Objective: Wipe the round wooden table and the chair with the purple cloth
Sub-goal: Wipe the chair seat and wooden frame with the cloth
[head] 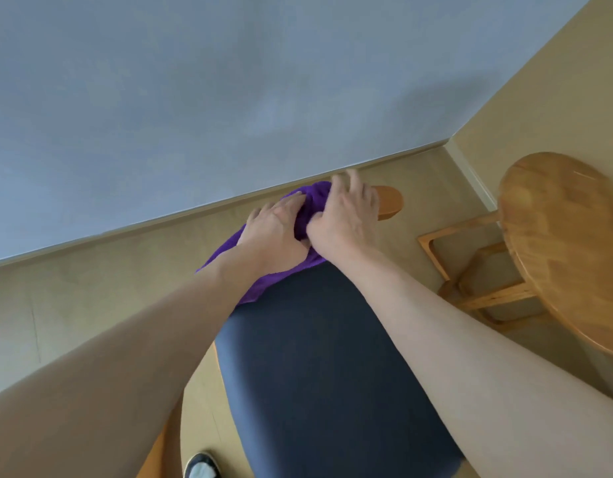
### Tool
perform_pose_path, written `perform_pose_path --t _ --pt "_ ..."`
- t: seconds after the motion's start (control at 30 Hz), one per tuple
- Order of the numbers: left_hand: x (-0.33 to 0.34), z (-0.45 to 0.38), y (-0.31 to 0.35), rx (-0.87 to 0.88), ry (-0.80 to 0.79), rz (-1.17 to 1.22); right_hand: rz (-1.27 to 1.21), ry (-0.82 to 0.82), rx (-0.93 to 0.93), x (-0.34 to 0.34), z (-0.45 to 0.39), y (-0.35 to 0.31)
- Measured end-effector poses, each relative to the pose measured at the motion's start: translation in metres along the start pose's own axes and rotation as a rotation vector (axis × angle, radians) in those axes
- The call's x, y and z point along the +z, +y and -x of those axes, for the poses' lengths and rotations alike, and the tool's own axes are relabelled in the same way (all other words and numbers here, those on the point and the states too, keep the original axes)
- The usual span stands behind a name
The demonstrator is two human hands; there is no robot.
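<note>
The purple cloth [260, 281] is draped over the wooden top rail [388, 201] of the chair, above its dark blue padded seat [315, 374]. My left hand [274, 232] lies on the cloth with its fingers pressing into the bunched fabric. My right hand [346, 219] sits beside it, thumb and fingers gathering the cloth at the rail. Only the rail's right end shows past my right hand. The round wooden table [567, 243] stands to the right, apart from both hands.
A grey-blue wall [229, 98] rises just behind the chair, meeting the beige floor [91, 288] at a skirting board. A wooden frame [470, 270] stands under the table. A shoe [201, 467] shows at the bottom edge.
</note>
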State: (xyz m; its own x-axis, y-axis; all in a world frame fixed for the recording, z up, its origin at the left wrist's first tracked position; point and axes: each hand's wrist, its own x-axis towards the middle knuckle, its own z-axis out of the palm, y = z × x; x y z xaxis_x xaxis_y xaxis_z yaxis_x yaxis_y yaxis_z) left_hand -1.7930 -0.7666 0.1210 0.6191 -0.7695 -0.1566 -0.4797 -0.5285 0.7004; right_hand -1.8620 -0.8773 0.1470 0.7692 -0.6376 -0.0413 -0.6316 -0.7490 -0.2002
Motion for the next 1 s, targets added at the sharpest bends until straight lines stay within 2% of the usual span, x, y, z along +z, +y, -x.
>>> perform_pose_path --t 0.07,0.13,0.2,0.27,0.4,0.5,0.57,0.63,0.7,0.77,0.9,1.0 --pt "-0.015 0.014 0.003 -0.021 0.03 0.387 -0.13 0.001 -0.153 0.003 -0.005 -0.012" --pt "-0.027 0.031 -0.01 -0.084 0.141 0.478 -0.192 -0.107 -0.28 0.018 -0.013 -0.027" --pt "-0.031 0.05 -0.028 -0.152 0.179 0.238 -0.091 -0.205 -0.338 0.037 -0.015 -0.039" --pt "-0.027 0.066 -0.045 -0.195 0.142 0.014 0.07 -0.181 -0.399 0.053 -0.01 -0.038" --pt "-0.01 0.081 -0.062 -0.224 0.122 -0.048 0.126 -0.072 -0.498 0.053 -0.022 0.002" --pt "-0.005 0.081 -0.067 -0.213 0.199 -0.069 0.174 -0.023 -0.343 0.035 -0.052 0.058" --pt "-0.003 0.08 -0.068 -0.193 0.198 -0.129 0.168 -0.048 -0.17 0.022 -0.064 0.098" --pt "-0.001 0.079 -0.069 -0.169 0.174 -0.212 0.15 -0.081 -0.03 0.02 -0.068 0.112" --pt "0.0 0.077 -0.069 -0.167 0.162 -0.239 0.15 -0.079 0.067 0.03 -0.068 0.094" --pt "-0.001 0.078 -0.069 -0.161 0.169 -0.239 0.169 -0.049 0.079 0.041 -0.06 0.06" --pt "-0.003 0.078 -0.065 -0.156 0.197 -0.196 0.16 -0.04 -0.156 0.058 -0.019 -0.009" --pt "-0.004 0.081 -0.063 -0.238 0.252 -0.138 0.092 -0.045 -0.36 0.07 0.017 -0.048"
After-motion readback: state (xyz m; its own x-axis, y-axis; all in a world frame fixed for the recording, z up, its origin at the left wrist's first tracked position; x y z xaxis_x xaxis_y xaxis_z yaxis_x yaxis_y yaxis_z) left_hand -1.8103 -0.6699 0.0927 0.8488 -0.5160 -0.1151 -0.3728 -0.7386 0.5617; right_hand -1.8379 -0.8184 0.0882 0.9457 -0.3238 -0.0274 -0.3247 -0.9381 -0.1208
